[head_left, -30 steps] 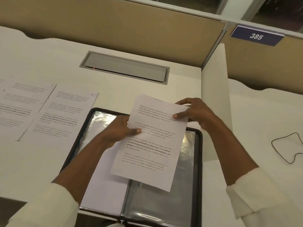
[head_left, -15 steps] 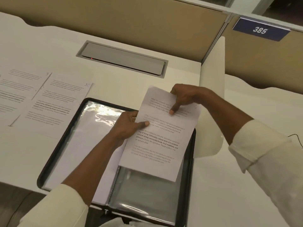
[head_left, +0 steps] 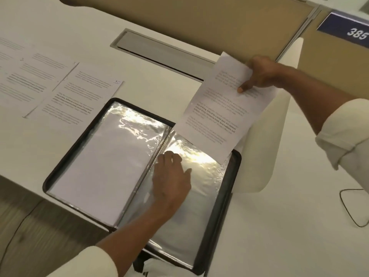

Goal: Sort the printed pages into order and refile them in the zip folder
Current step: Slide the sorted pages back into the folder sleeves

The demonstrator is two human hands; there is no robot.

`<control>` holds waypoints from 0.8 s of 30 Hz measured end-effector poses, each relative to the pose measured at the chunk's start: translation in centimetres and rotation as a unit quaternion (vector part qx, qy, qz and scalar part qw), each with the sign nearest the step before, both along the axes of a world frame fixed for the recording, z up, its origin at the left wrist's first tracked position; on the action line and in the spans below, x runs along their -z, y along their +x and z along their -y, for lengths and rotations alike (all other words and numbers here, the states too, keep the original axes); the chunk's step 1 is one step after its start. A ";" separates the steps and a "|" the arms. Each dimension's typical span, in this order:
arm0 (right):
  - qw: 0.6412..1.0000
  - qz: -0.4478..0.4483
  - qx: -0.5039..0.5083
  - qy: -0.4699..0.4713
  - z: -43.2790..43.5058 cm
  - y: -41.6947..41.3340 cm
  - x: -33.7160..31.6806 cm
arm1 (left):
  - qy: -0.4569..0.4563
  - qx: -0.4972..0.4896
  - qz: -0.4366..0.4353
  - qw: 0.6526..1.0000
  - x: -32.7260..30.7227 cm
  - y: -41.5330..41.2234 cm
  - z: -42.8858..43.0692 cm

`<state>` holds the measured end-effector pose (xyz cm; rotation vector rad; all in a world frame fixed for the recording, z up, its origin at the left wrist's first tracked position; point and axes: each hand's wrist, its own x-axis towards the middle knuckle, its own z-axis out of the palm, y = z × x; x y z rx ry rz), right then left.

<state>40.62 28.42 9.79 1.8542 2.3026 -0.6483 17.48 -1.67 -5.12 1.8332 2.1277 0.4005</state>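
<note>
The black zip folder (head_left: 60,170) lies open on the white desk, its clear plastic sleeves shining. The left sleeve holds a white sheet (head_left: 103,168). My left hand (head_left: 171,178) rests flat with spread fingers on the right-hand sleeve (head_left: 201,196) near the spine. My right hand (head_left: 259,73) pinches one printed page (head_left: 217,110) by its upper right part and holds it above the folder's far right corner. More printed pages (head_left: 79,98) lie side by side on the desk at the left; the nearest bears a handwritten 10.
A grey cable hatch (head_left: 159,50) is set in the desk behind the folder. A tan partition (head_left: 199,21) with a blue 385 sign (head_left: 353,33) runs along the back. A white divider (head_left: 279,136) stands right of the folder. A thin black cable (head_left: 347,206) loops at right.
My left hand let go of the page and dropped flat onto the folder's right sleeve. My right hand alone carries the page, now farther up and to the right.
</note>
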 end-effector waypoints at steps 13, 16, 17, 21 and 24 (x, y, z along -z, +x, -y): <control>0.998 -0.059 0.015 -0.017 -3.2 3.2 -0.5 | -0.150 0.062 -0.087 0.983 0.9 9.7 -2.0; 0.998 -0.057 0.011 -0.034 -4.2 3.8 -0.9 | -0.147 0.051 -0.065 0.986 -0.1 9.8 -2.1; 0.998 -0.051 0.008 -0.041 -4.6 4.0 -1.0 | -0.147 0.051 -0.047 0.987 -0.3 9.7 -1.9; 0.997 -0.037 0.002 -0.074 -6.3 4.5 -1.6 | -0.104 0.026 0.036 0.994 -0.6 9.3 -1.2; 0.993 -0.040 -0.006 -0.111 -7.5 4.8 -1.7 | -0.072 -0.053 0.097 0.991 -2.0 8.8 -1.1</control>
